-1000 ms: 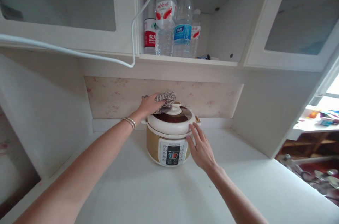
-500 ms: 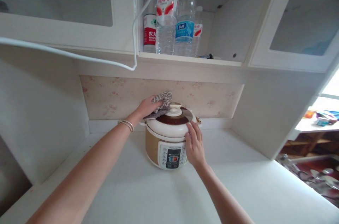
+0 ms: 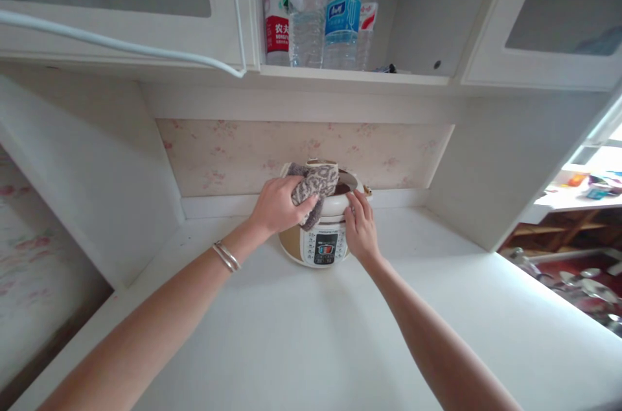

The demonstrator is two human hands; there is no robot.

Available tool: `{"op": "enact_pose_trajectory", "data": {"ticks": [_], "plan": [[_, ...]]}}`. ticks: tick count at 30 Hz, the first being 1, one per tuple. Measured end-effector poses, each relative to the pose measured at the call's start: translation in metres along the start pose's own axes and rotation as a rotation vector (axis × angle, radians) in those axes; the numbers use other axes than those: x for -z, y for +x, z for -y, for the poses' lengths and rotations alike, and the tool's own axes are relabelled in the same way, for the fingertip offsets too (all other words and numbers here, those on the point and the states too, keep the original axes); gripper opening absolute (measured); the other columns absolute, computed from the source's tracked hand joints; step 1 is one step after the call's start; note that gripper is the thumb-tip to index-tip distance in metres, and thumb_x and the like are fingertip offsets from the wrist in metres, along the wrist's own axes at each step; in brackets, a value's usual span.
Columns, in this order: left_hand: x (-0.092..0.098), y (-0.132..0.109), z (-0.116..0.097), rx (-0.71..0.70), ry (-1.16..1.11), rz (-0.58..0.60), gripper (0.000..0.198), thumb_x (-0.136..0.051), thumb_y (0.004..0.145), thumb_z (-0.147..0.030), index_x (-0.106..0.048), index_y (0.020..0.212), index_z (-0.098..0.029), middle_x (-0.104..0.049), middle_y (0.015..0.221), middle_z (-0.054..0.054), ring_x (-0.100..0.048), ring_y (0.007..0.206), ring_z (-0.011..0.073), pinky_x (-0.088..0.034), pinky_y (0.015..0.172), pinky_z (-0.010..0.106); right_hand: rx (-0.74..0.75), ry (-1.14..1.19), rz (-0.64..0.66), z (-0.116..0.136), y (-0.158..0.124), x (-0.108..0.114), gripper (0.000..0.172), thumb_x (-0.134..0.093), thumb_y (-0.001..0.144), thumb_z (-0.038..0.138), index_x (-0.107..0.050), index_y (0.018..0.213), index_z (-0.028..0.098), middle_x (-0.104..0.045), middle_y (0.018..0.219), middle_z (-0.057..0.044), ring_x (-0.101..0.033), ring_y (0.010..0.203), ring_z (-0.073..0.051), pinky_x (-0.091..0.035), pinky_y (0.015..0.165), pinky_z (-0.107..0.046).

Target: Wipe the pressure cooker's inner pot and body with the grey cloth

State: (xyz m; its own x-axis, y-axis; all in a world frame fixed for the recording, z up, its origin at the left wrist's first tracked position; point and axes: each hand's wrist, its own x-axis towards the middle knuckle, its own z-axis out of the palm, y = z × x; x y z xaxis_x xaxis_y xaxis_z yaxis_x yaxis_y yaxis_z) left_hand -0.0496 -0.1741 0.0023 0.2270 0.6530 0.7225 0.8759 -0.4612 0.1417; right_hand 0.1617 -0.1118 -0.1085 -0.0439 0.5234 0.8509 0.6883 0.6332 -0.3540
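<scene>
An electric pressure cooker (image 3: 291, 244), white and gold with a brown lid top, stands on the white counter against the back wall. My left hand (image 3: 279, 205) is closed on a patterned grey-brown cloth (image 3: 315, 185), which lies over the front left of the lid and hides much of it. Against the right front of the lid's rim rests my right hand (image 3: 360, 224), its fingers stretched out and holding nothing. Below the cloth the control panel (image 3: 326, 246) faces me.
Overhead, an open cabinet shelf (image 3: 354, 78) holds several plastic bottles (image 3: 343, 22). A white cable (image 3: 146, 45) hangs in front of the cabinet at the left. Side panels (image 3: 515, 158) flank the counter (image 3: 291, 333). Beyond the right one is a cluttered surface (image 3: 573, 197).
My left hand has moved the cloth from the lid's back left to its front, nearer me. My right hand stays at the rim. The view has tilted downward.
</scene>
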Motion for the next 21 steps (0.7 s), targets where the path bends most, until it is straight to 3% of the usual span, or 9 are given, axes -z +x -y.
{"op": "enact_pose_trajectory", "data": {"ticks": [4, 7, 17, 21], "plan": [[-0.014, -0.014, -0.019, -0.161, -0.015, -0.027, 0.042, -0.055, 0.083, -0.047, -0.06, 0.112, -0.017, -0.063, 0.105, 0.009, -0.057, 0.101, 0.0253, -0.043, 0.095, 0.038, 0.027, -0.027, 0.023, -0.003, 0.0, 0.001, 0.041, -0.03, 0.098, 0.03, -0.041, 0.136, 0.022, -0.04, 0.142, -0.01, -0.032, 0.135, -0.022, -0.031, 0.11, -0.047], [-0.024, -0.013, -0.026, -0.19, 0.019, -0.046, 0.043, -0.059, 0.081, -0.046, -0.06, 0.113, -0.018, -0.06, 0.107, 0.01, -0.055, 0.102, 0.027, -0.041, 0.097, 0.041, 0.063, -0.05, 0.063, -0.006, -0.001, 0.001, 0.039, -0.03, 0.097, 0.029, -0.044, 0.133, 0.021, -0.041, 0.141, -0.011, -0.032, 0.134, -0.023, -0.031, 0.109, -0.047], [-0.028, 0.002, -0.023, -0.068, -0.007, -0.038, 0.043, -0.062, 0.079, -0.039, -0.056, 0.117, -0.021, -0.062, 0.116, 0.008, -0.055, 0.111, 0.0253, -0.035, 0.105, 0.041, 0.018, -0.043, 0.016, -0.002, -0.001, -0.001, 0.042, -0.029, 0.098, 0.03, -0.039, 0.138, 0.022, -0.04, 0.142, -0.011, -0.033, 0.134, -0.022, -0.032, 0.109, -0.048], [-0.026, 0.012, -0.014, 0.031, -0.008, -0.042, 0.042, -0.06, 0.08, -0.038, -0.055, 0.118, -0.022, -0.062, 0.118, 0.007, -0.057, 0.109, 0.0248, -0.04, 0.1, 0.037, 0.013, -0.028, 0.004, 0.0, -0.002, -0.001, 0.042, -0.029, 0.099, 0.031, -0.04, 0.139, 0.024, -0.04, 0.143, -0.009, -0.033, 0.135, -0.022, -0.031, 0.11, -0.048]]}}
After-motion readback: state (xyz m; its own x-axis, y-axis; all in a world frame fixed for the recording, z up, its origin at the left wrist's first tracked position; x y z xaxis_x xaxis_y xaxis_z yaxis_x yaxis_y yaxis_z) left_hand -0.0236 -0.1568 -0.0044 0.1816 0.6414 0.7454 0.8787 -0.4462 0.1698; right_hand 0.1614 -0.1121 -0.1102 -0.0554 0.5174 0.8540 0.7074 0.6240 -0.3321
